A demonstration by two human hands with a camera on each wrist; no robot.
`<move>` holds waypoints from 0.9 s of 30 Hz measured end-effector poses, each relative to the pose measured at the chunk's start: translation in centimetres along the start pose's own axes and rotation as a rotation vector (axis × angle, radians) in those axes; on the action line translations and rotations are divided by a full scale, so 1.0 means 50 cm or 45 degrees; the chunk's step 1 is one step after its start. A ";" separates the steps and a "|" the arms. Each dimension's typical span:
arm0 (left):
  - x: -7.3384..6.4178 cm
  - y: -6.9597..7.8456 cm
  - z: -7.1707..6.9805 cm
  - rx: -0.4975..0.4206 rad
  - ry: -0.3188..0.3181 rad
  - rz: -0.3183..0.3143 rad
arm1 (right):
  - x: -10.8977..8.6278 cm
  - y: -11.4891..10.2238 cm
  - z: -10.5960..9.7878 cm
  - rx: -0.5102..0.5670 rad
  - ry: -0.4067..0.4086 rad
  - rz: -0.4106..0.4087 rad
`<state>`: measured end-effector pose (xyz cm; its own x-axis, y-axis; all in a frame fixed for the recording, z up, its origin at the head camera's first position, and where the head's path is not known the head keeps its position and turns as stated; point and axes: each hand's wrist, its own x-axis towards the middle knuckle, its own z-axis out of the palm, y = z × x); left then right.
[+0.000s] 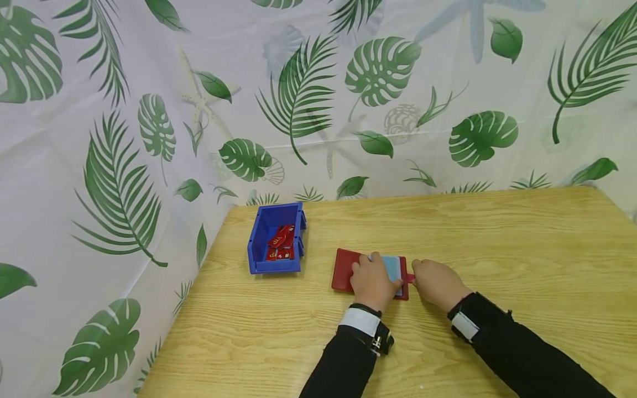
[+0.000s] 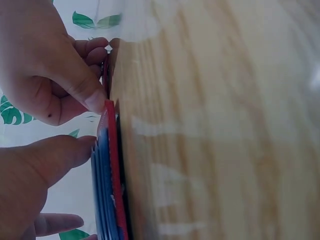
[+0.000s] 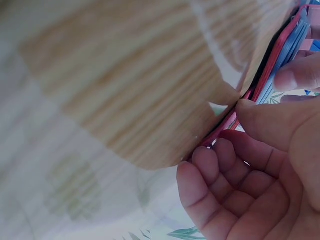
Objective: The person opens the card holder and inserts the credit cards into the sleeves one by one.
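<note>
A red card holder lies spread on the wooden table, with a stack of light blue sleeves on its right half. Over its middle rests my left hand, the thumb reaching to the sleeves' right side. The left wrist view has that thumb straight, its tip at the edge of the sleeve stack. From the holder's right edge sticks out a short red strap. My right hand pinches this strap between thumb and fingers; in the right wrist view the fingers are curled under it.
A blue plastic bin stands to the left of the card holder, with several red printed cards inside. Behind the wooden table hangs a white cloth with green leaf prints, also along the left side.
</note>
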<state>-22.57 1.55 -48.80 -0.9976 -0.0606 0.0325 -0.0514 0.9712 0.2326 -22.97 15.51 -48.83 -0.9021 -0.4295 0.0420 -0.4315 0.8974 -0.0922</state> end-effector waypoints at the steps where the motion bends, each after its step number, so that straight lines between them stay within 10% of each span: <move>1: 0.001 0.000 0.000 -0.006 0.002 -0.003 | 0.000 0.000 0.000 -0.002 0.000 0.001; 14: 0.002 -0.005 -0.015 -0.122 -0.030 0.008 | -0.001 -0.001 -0.003 -0.013 0.030 -0.026; 27: 0.016 -0.076 -0.074 -0.769 -0.176 0.007 | 0.003 -0.004 -0.009 0.030 -0.056 0.022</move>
<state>-22.98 -3.02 -46.06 -0.9966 0.0136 -0.0815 -0.0517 0.6667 0.7435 -23.01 15.31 -48.36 -0.9081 -0.4188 -0.0033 -0.4156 0.9021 -0.1158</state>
